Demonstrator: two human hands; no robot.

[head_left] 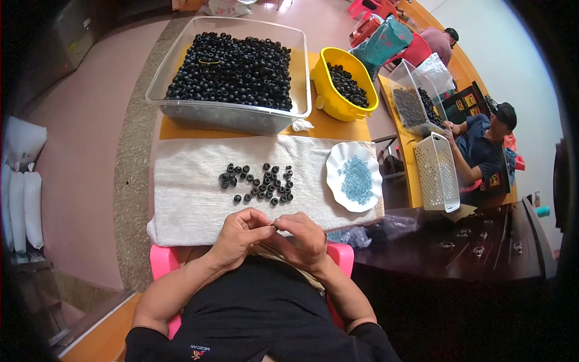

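Just off the near edge of the white cloth (187, 187), my left hand (241, 236) and my right hand (303, 241) meet, thumbs and fingers pinched together. Between the fingertips shows a tiny dark bit, mostly hidden, too small to name. Beyond my hands, a loose group of small black round parts with holes (261, 188) lies on the cloth. To the right of them sits a white scalloped plate (372, 197) with a heap of tiny light-blue pieces (356, 181).
Behind the cloth stand a large clear plastic bin (241, 114) and a yellow basin (324, 75), both holding many black parts. On the right, a person in a dark cap (482, 142) works at another table with a white perforated basket (437, 172). White sacks (24, 208) stand far left.
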